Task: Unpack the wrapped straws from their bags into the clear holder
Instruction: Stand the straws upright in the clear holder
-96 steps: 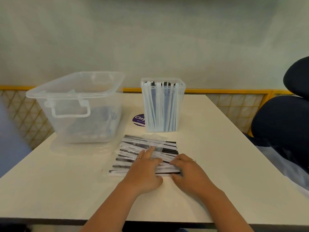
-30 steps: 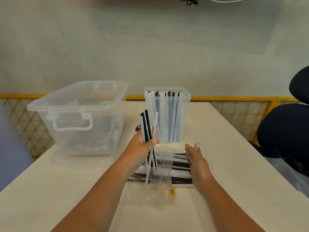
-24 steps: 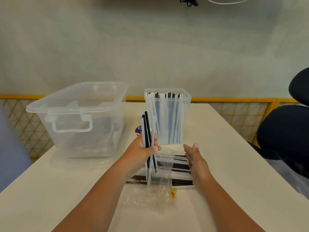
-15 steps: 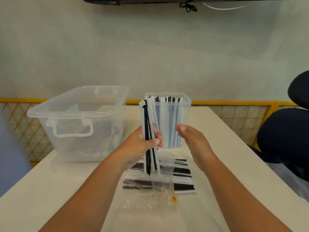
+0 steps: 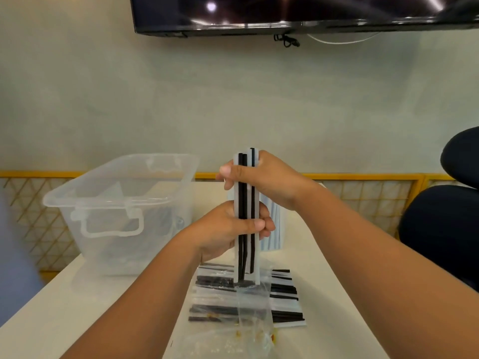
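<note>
I have both hands on one bundle of wrapped straws [image 5: 246,203], held upright above the desk [image 5: 77,307]. My left hand [image 5: 223,231] grips it low, with the fingers [image 5: 255,224] curled round the shaft. My right hand [image 5: 272,180] holds the top end, its fingers [image 5: 228,174] wrapped over the wrappers.

Taking the bundle as the dial's centre, the clear holder [image 5: 274,229] stands just behind it at 4 o'clock. It is mostly hidden by my hands and already has straws in it. More bagged straws [image 5: 285,291] lie flat at 6 o'clock. A loose clear bag [image 5: 252,309] sits under the bundle's foot, and I cannot tell whether it clings to the bundle.

I judge the step in hand to be squaring the bundle and carrying it to the holder. To do it well, I would level the ends, shake free any bag, lift the foot above the rim, and lower the bundle straight into a gap between the standing straws rather than pushing it in at an angle. A tilted entry could buckle the wrappers or tip the light holder.

The big clear bin [image 5: 119,203] crowds 9 o'clock, and a dark chair [image 5: 440,229] stands off the desk at 3 o'clock. The open room is overhead, toward 12 o'clock, so I'd go up and over.
</note>
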Demonstrator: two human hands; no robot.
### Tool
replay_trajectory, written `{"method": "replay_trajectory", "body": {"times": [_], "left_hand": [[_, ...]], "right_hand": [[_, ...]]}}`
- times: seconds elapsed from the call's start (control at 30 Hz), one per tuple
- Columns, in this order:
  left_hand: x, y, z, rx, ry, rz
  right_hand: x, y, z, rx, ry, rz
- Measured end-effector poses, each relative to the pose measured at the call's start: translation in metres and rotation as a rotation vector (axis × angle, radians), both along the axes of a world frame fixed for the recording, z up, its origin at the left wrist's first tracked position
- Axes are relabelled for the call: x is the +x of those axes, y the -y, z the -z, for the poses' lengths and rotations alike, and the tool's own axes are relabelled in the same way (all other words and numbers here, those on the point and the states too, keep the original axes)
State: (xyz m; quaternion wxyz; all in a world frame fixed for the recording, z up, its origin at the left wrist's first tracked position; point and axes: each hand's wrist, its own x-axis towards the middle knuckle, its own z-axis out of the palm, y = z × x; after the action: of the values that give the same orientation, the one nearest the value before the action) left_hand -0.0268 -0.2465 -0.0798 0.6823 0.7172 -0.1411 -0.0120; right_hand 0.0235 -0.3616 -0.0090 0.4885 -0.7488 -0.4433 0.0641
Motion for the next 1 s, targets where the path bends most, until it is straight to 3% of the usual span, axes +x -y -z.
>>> {"method": "replay_trajectory", "body": {"times": [0.13, 0.43, 0.57, 0.7, 0.83, 1.0], "left_hand": [[0.007, -0.001, 0.008, 0.06, -0.027, 0.012], [0.036, -0.002, -0.026, 0.094, 0.026, 0.026], [0.06, 0.001, -0.045, 0.122, 0.1, -0.105], [0.088, -0.004, -0.051, 0.33, 0.183, -0.393], [0.102, -0.021, -0.045, 0.523, 0.281, -0.524], [0.12, -0.04, -0.027, 0.713, 0.198, -0.549]], "right_hand": [[0.009, 0.001, -0.013, 0.089, -0.016, 0.026], [0.035, 0.014, -0.052, -0.019, 0.142, 0.056], [0.049, 0.015, -0.073, 0.044, 0.25, 0.149], [0.07, 0.016, -0.09, 0.159, 0.29, 0.271], [0.097, 0.014, -0.09, 0.22, 0.316, 0.429], [0.137, -0.003, -0.055, 0.049, 0.218, 0.51]]}}
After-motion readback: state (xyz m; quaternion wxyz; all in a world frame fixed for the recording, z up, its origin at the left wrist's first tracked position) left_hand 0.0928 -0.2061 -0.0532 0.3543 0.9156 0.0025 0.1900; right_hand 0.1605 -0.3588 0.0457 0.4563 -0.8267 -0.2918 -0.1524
